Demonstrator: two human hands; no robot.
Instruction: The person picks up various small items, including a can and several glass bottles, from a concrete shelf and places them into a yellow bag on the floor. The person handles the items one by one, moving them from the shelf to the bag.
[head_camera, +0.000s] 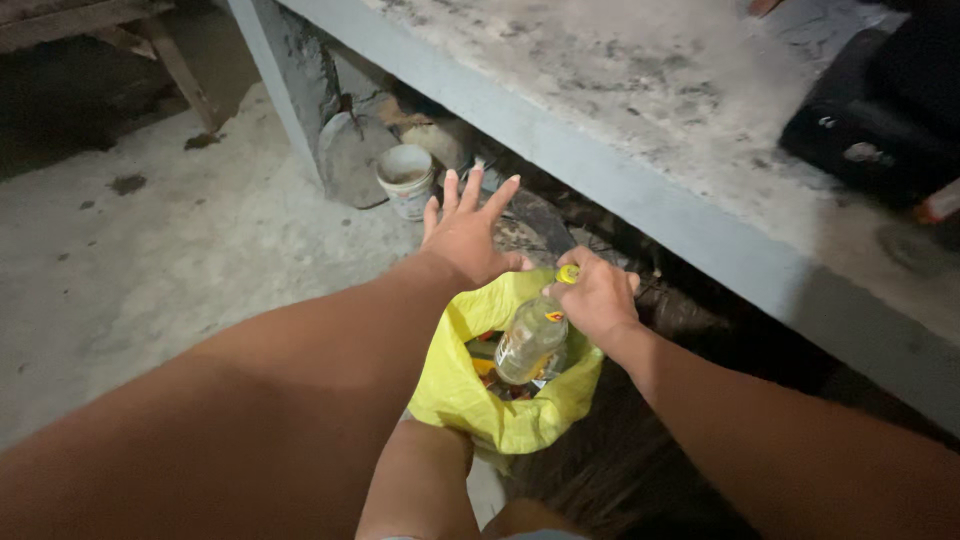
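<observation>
Under the concrete slab (640, 190), a white bucket (405, 180) stands on the floor at left. Next, the left hand (465, 235) hovers open, fingers spread, above a yellow bag (470, 385). Right of it, the right hand (597, 298) grips a clear bottle (530, 342) by its yellow-capped neck, bottle standing in the bag's mouth.

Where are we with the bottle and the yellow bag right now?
Looks done: the yellow bag stands open on the floor with some items already inside. In hand: the right hand grips the clear bottle by its yellow-capped neck, its base down in the bag's mouth; the left hand hovers spread open above the rim, holding nothing. Left: the bottle is not yet released, and the bag is unclosed.
</observation>
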